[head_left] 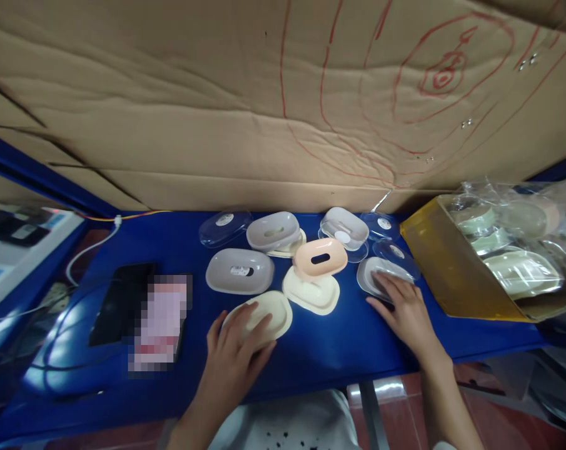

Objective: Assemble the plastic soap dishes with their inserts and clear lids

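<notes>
My left hand [238, 344] lies spread over a cream oval lid or tray [277, 312], its fingers resting on top. On the right, my right hand [405, 309] reaches onto a grey oval dish [368, 275], fingertips touching its inside and thumb apart at the near edge. Between them a peach oval dish with a slot [335, 250] overlaps a second cream oval piece [318, 294]. A grey slotted dish [217, 272] with a label sits just beyond my left hand. Behind it another grey dish [264, 234] leans on a cream piece [299, 245].
Clear plastic lids [212, 234] with round stickers lie at the back. A pale dish [353, 225] stands there too. At right, a cardboard box [433, 275] holds bagged dishes [521, 275]. A phone [163, 319], a dark flat device [117, 306] and cables are at left.
</notes>
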`<control>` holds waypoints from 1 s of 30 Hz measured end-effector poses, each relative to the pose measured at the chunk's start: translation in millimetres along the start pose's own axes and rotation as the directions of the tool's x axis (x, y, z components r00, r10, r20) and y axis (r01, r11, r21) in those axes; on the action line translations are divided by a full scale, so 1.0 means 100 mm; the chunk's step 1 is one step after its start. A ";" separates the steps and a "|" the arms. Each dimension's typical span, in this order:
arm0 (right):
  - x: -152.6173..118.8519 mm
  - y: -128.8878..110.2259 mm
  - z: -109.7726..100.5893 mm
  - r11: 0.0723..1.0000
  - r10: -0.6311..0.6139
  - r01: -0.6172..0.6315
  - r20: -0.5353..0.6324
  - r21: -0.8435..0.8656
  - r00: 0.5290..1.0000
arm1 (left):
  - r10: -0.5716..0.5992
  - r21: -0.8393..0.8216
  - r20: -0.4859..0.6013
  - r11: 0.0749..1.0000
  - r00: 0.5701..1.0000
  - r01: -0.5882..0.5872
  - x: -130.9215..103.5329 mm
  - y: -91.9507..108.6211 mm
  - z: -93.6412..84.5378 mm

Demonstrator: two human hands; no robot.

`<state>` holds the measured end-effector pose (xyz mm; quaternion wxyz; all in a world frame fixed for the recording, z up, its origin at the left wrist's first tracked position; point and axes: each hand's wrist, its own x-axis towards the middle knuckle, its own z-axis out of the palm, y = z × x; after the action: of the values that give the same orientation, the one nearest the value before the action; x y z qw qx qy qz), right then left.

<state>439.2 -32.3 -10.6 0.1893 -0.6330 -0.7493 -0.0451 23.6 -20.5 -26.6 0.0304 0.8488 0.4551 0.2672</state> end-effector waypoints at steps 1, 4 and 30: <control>-0.04 -0.04 0.01 1.000 0.002 -0.001 0.004 -0.008 1.000 | 0.012 -0.012 0.024 1.000 1.000 -0.012 -0.01 0.03 0.01; -0.11 -0.08 0.01 0.999 -0.022 0.021 0.020 0.034 1.000 | 0.060 -0.047 0.069 0.997 0.996 -0.057 0.01 0.07 0.04; 1.21 -0.04 0.47 0.990 -0.116 0.113 0.033 0.085 0.993 | 0.122 -0.043 0.033 0.992 0.992 -0.120 0.37 0.01 -0.12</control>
<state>408.9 94.4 -12.2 0.1983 -0.5814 -0.7890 -0.0127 34.7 6.0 -0.1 0.0399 0.8787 0.3967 0.2626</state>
